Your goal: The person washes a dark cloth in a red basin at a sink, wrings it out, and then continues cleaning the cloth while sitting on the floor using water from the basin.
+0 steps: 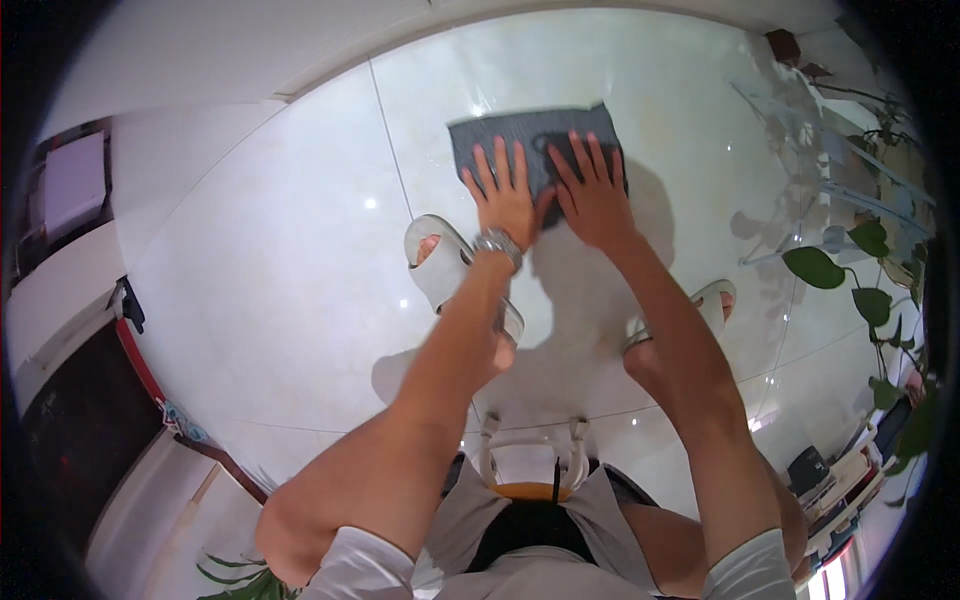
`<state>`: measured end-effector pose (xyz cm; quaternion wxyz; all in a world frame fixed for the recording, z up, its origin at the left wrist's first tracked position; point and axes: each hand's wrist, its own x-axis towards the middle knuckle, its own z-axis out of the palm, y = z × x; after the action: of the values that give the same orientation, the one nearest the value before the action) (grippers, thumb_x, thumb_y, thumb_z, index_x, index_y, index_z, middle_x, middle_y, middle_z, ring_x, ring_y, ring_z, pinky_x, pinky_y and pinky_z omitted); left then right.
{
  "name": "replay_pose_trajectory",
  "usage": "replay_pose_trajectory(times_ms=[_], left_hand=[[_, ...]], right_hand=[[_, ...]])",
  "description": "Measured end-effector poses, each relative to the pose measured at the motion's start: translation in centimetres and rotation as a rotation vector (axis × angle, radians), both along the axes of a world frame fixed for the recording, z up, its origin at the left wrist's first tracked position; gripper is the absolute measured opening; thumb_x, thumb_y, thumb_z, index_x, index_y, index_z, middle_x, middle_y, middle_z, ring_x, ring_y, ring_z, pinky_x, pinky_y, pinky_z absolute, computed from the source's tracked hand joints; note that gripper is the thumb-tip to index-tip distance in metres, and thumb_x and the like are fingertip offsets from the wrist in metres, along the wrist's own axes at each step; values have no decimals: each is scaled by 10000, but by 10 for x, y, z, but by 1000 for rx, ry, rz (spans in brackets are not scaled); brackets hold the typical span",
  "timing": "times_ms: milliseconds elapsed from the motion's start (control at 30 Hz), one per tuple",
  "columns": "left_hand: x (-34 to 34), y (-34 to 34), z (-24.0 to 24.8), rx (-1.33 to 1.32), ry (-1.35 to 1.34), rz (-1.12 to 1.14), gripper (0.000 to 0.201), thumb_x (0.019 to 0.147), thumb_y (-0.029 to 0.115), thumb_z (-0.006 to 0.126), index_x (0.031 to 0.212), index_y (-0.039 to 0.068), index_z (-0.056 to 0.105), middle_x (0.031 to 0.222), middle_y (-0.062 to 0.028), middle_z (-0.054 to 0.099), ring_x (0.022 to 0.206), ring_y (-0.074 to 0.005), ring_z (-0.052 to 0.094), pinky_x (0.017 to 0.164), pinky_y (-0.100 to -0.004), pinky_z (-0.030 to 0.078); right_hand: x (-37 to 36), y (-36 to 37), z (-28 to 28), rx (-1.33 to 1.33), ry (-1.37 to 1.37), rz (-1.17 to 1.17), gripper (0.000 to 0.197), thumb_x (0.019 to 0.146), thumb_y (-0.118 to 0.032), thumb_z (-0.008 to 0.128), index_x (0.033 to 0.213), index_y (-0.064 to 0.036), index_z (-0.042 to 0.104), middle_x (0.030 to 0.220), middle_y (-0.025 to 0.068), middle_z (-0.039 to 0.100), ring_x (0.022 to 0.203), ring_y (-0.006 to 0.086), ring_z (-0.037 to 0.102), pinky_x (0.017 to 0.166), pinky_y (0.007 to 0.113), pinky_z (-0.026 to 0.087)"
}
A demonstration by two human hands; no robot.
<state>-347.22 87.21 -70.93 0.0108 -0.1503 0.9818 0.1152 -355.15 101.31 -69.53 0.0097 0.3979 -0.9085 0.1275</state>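
Observation:
A dark grey cloth lies spread on the glossy white tiled floor, ahead of my feet. My left hand presses flat on its left part, fingers stretched out; a metal watch or bracelet circles that wrist. Beside it, my right hand rests on the right part of the cloth with its fingers spread. Both palms hide the cloth's near edge in places. Neither hand grips anything.
My feet in light slippers stand either side of my arms. Behind them are the legs of a small white stool. A leafy plant hangs near a pale blue rack at right. A white wall borders the far side.

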Motion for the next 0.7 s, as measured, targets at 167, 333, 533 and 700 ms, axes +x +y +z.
replay_pose_trajectory(times_ms=[167, 333, 533, 700], left_hand=[[9, 29, 43, -13, -221, -69, 867, 862, 554, 578, 1510, 86, 242, 1576, -182, 161, 1442, -437, 106, 1108, -645, 122], [22, 25, 98, -49, 20, -102, 737, 820, 363, 679, 1430, 95, 364, 1414, -175, 409, 1346, -387, 336, 1047, -575, 316], [99, 30, 152, -173, -269, -351, 679, 735, 322, 720, 1330, 93, 486, 1305, -157, 477, 1255, -347, 434, 969, -524, 396], [160, 15, 179, -369, -144, -322, 446, 794, 303, 636, 1187, 94, 600, 1276, -133, 524, 1287, -342, 431, 975, -604, 371]], right_hand=[[22, 48, 20, 169, -217, 66, 548, 920, -310, 542, 1441, -202, 409, 1518, 125, 308, 1416, 333, 257, 1119, 599, 208], [43, 46, 61, -231, -12, -117, 480, 833, -185, 603, 1292, -62, 540, 1284, 236, 533, 1201, 370, 511, 1067, 560, 314], [108, 82, 96, 206, -339, -37, 302, 830, -176, 582, 1110, -107, 671, 1213, 190, 596, 1123, 333, 575, 945, 524, 441], [132, 103, 126, 194, -774, -47, 205, 813, -197, 589, 938, -110, 727, 936, 163, 700, 904, 325, 661, 831, 431, 514]])
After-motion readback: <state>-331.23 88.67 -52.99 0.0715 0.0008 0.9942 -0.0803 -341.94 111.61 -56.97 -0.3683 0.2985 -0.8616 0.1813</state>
